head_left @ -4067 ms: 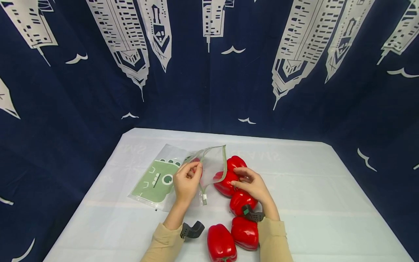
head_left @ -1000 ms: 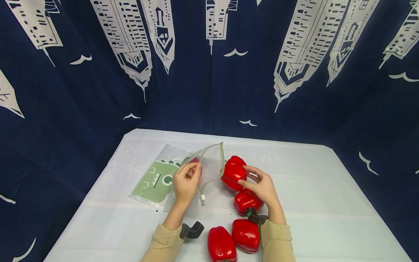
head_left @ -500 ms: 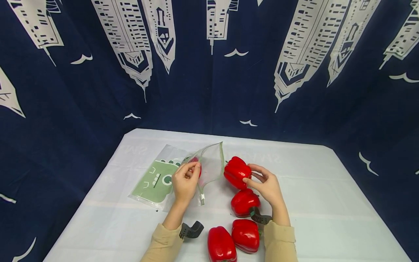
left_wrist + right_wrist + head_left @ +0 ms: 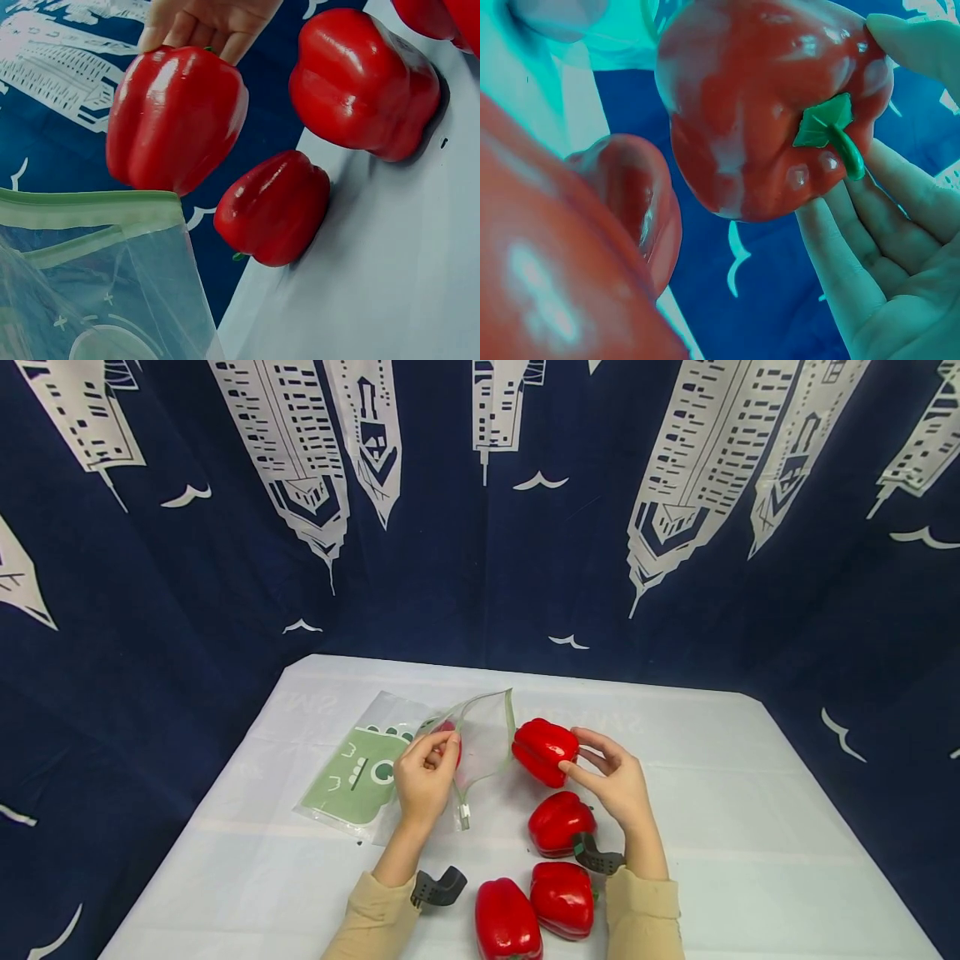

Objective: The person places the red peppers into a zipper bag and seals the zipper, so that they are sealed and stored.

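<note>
My left hand (image 4: 426,777) pinches the rim of a clear zip bag (image 4: 487,735) with a green edge and a white slider near its lower end. Something red shows through the plastic beside these fingers. My right hand (image 4: 621,785) holds a shiny red bell pepper (image 4: 543,750) just right of the bag's mouth, thumb on the near side and fingers behind. In the left wrist view, this pepper (image 4: 176,120) hangs over the bag's green edge (image 4: 90,208). Its green stem (image 4: 831,131) faces the palm in the right wrist view.
Another red pepper (image 4: 561,824) lies below the held one. Two more peppers, one (image 4: 562,900) beside the other (image 4: 508,920), lie near the front. A green cartoon print (image 4: 356,777) on clear plastic lies at left on the white table (image 4: 750,827). Navy cloth (image 4: 480,568) hangs behind.
My right hand has gripped a pepper and raised it, shifting right and slightly away from me. A pepper below has moved slightly. The left hand still holds the bag's rim.
</note>
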The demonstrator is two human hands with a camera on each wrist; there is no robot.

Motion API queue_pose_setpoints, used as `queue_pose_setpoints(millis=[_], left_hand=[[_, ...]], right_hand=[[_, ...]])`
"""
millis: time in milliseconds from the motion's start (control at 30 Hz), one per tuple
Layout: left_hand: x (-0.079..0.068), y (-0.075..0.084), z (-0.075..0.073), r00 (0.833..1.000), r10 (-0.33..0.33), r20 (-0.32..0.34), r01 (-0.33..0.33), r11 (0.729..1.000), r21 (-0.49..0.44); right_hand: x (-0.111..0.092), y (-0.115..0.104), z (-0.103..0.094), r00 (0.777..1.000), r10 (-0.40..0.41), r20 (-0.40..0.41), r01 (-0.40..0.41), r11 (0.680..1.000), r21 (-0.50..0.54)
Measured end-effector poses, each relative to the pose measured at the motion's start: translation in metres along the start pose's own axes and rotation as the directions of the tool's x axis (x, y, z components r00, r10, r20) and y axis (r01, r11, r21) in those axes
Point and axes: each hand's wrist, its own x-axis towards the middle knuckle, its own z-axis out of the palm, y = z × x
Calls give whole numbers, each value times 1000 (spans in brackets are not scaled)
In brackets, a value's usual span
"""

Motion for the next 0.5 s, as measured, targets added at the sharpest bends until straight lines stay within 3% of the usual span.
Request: queue_pose_setpoints(millis=[500], left_hand=[[0,2,0,1000,7,-4,-7,1000,2]], right_hand=[[-2,-11,14,999,-51,20,50,998,22]])
